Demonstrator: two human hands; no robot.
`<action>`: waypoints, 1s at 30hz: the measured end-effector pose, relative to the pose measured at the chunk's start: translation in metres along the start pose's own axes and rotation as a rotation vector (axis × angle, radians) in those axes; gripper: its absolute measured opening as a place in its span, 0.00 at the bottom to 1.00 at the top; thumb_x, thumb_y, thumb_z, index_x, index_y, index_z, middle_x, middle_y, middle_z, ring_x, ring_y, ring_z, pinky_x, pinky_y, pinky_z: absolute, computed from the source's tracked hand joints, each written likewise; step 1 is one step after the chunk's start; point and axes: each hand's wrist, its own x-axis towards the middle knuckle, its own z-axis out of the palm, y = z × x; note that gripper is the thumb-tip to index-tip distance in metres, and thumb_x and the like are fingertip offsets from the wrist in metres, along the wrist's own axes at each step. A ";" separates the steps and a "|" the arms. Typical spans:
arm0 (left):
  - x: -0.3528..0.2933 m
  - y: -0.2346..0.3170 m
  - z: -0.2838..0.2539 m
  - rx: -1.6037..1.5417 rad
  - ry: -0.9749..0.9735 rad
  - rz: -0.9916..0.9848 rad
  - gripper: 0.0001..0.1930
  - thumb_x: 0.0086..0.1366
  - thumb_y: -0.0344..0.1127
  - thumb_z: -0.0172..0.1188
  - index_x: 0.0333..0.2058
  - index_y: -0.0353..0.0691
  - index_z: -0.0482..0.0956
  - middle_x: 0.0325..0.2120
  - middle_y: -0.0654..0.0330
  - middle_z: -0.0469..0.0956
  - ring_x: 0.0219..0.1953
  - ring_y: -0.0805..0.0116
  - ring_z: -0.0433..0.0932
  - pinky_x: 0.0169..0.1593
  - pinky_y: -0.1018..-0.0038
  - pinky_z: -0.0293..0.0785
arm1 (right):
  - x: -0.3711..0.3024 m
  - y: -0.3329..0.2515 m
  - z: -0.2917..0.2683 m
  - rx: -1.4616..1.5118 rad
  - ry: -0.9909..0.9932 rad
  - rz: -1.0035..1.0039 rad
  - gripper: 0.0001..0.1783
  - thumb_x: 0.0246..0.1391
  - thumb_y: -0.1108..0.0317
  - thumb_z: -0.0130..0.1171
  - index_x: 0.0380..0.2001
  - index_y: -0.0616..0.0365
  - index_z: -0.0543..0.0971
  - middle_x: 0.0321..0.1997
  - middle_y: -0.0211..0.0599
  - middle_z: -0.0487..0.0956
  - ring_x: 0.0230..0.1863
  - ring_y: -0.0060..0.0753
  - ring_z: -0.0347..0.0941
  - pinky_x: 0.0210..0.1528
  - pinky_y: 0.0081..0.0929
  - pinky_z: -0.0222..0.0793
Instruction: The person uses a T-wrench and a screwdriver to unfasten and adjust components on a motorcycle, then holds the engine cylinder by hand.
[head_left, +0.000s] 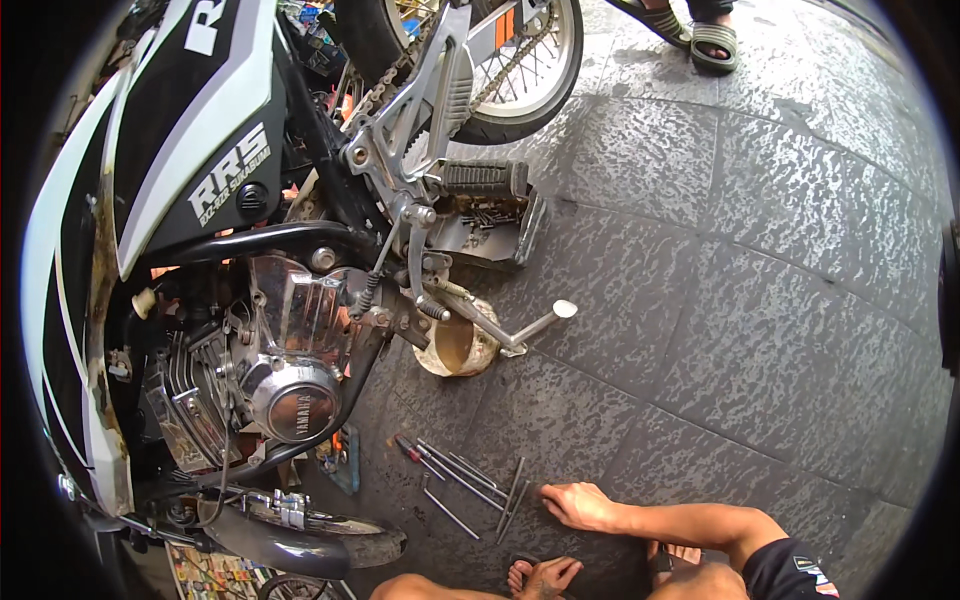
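Observation:
My right hand (578, 505) is low over the floor with its fingers curled under, just right of several metal hand tools. Whatever it may hold is hidden beneath the fingers. Closest to it is a thin metal rod-like tool (514, 510), lying across the ends of the others. A screwdriver with a red and dark handle (408, 449) is at the far left of the group, and a bent metal bar (450, 511) lies nearer to me. My left hand (548, 578) is at the bottom edge beside my foot (519, 575), its fingers partly hidden.
A motorcycle with its engine (298, 400) exposed fills the left side. Under its footpeg stands a tray of small metal parts (483, 235). A stained round container (458, 350) sits below the kickstarter. Another person's sandalled feet (713, 45) are at the top.

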 end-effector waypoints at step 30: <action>-0.023 -0.065 0.013 -0.540 0.056 0.083 0.15 0.61 0.45 0.54 0.36 0.39 0.80 0.36 0.54 0.78 0.45 0.58 0.74 0.48 0.65 0.68 | 0.001 -0.061 -0.112 -0.613 -0.335 0.106 0.15 0.60 0.55 0.48 0.33 0.55 0.75 0.25 0.46 0.78 0.29 0.53 0.75 0.30 0.46 0.71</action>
